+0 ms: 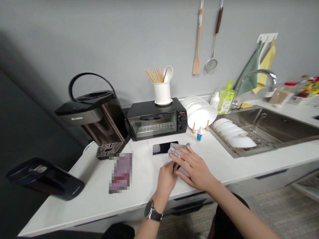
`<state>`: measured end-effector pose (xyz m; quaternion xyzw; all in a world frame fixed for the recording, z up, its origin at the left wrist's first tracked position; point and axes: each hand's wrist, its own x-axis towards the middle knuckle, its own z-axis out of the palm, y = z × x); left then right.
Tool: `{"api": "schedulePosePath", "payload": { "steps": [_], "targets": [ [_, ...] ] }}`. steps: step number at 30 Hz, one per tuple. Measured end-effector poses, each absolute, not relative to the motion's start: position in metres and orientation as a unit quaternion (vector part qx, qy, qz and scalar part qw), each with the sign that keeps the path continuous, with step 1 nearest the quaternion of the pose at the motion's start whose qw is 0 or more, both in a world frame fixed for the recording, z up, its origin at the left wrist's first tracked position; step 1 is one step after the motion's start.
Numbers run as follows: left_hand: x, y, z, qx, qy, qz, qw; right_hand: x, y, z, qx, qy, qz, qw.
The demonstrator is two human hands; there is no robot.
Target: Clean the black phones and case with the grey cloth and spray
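Observation:
My right hand (194,167) is over a crumpled grey cloth (175,150), holding it under its outstretched fingers. My left hand (166,181), with a dark watch on its wrist, is closed just below the cloth. A small dark part shows between the two hands; what it belongs to is hidden. Just beyond them a black smartphone (160,149) lies flat on the white counter (144,179), its right end beside the cloth. A small white bottle with a blue label (199,135) stands upright behind my right hand.
A toaster oven (154,122) bears a utensil holder (162,93). Left are a water dispenser (99,116), a black bin-like container (47,179) and a blurred-out purple item (121,172). Right stand plates (201,116), a soap bottle (226,99) and a sink (286,127) with bowls (241,141).

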<state>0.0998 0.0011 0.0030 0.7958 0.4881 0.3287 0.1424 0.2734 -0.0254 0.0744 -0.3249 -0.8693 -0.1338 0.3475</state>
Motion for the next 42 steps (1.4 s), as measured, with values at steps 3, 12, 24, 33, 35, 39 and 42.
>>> {"api": "schedulePosePath", "payload": {
  "steps": [3,12,24,33,35,39,42],
  "targets": [
    [0.100,0.002,0.003,0.792,0.497,0.328,0.134,0.284,-0.014,0.071,-0.365,-0.842,-0.145,0.370],
    [0.099,0.002,-0.001,0.781,0.530,0.308,0.117,0.256,-0.010,0.066,-0.370,-0.790,-0.120,0.473],
    [0.100,0.002,0.001,0.784,0.523,0.316,0.114,0.256,0.006,0.061,-0.417,-0.760,-0.102,0.488],
    [0.100,0.001,0.001,0.784,0.519,0.316,0.127,0.239,-0.006,0.064,-0.368,-0.777,-0.140,0.491],
    [0.100,0.000,0.001,0.783,0.520,0.315,0.127,0.235,-0.007,0.065,-0.329,-0.794,-0.159,0.485],
    [0.100,-0.001,0.002,0.779,0.525,0.319,0.125,0.239,-0.001,0.065,-0.354,-0.798,-0.149,0.465],
    [0.101,-0.001,0.003,0.776,0.527,0.323,0.124,0.247,0.003,0.066,-0.435,-0.754,-0.104,0.480]
  ]
}}
